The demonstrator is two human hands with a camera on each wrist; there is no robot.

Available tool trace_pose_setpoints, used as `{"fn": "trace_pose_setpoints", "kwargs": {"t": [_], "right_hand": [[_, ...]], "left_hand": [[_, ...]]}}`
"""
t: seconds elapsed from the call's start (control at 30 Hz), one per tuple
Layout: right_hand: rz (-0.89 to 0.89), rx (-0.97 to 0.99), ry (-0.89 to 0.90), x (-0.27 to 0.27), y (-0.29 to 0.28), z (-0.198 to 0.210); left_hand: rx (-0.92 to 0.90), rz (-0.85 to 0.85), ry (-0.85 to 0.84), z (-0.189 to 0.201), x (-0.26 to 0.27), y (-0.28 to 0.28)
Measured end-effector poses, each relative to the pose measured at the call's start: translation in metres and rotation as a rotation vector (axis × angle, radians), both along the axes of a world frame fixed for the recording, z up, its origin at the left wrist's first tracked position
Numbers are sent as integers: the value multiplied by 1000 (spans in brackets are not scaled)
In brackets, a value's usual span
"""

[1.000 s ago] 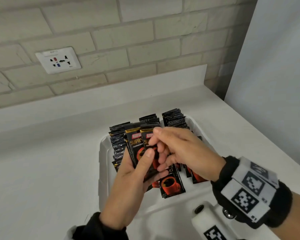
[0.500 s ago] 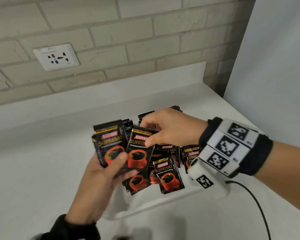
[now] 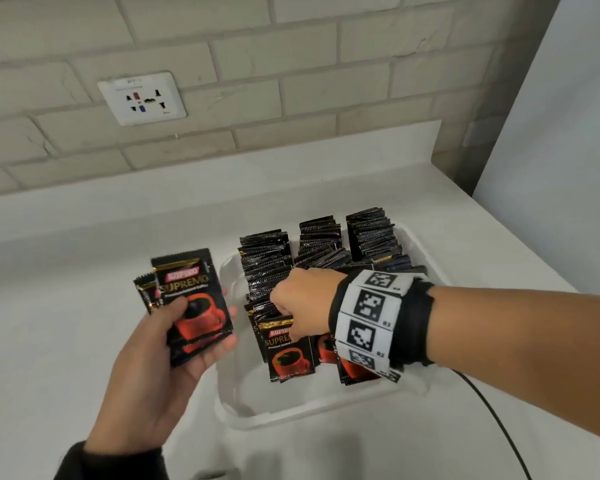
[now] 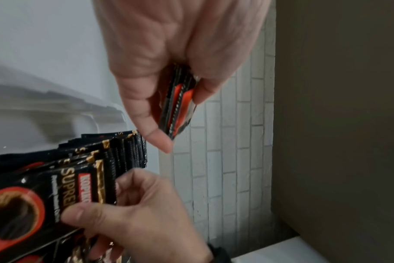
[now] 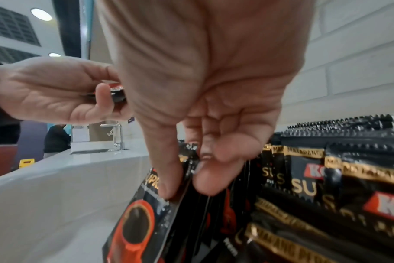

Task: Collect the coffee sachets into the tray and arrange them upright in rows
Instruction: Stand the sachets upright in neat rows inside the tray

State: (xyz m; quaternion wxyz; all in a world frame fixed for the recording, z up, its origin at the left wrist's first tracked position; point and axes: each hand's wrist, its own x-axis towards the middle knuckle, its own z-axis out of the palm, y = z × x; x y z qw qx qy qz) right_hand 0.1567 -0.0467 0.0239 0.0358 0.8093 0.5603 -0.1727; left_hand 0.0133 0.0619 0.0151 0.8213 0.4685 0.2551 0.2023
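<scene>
A white tray [image 3: 232, 407] on the counter holds three rows of upright black coffee sachets [image 3: 264, 261]. My right hand [image 3: 288, 317] reaches into the near end of the left row. Its thumb and forefinger pinch the top of the front sachet [image 3: 289, 351], which leans toward me. In the right wrist view the right hand [image 5: 187, 186] grips that sachet [image 5: 144, 218] by its upper edge. My left hand [image 3: 201, 327] hovers left of the tray and holds a small stack of sachets [image 3: 191, 299] face up. The left wrist view shows the stack [image 4: 178, 106] edge-on between thumb and fingers.
Behind the white counter [image 3: 66, 323] a brick wall carries a socket plate [image 3: 141, 98]. A white panel [image 3: 568, 168] stands at the right. A black cable [image 3: 492, 414] trails over the counter near my right forearm. More sachets lean in the tray under my right wrist.
The left hand has drawn its stack leftward, out over the counter beside the tray. The right hand has carried one sachet down to the front of the left row.
</scene>
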Motion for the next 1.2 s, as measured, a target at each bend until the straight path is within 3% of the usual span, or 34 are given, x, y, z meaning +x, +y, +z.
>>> {"fn": "trace_pose_setpoints", "kwargs": {"t": [0.3,0.47,0.57,0.63,0.73,0.87,0.93,1.03,1.13,1.2], "right_hand": [[-34,84,-94,2,-12,6],[-284,332,191,23,-30,32],[-421,542,531,29,-39,48],[-421,524,699,28,-42,49],[-396,487,713,26,-47,42],[-526,712,637,36,-59,44],[-544,784,670,40,-69,51],[-458,583,674,46,-83,56],[-349,264,528,45,-88,42],[-331,152,444,40,-86,24]], "left_hand": [[69,-127,68,-3,12,-19],[115,-187,62,-2,14,-26],[95,-228,59,-5,18,-33],[92,-255,59,-2,21,-41],[50,-260,43,2,24,-49],[-95,-213,42,2,24,-47],[-80,-206,52,3,22,-43],[11,-205,50,1,20,-39],[63,-219,51,3,20,-40],[80,-235,48,4,20,-42]]}}
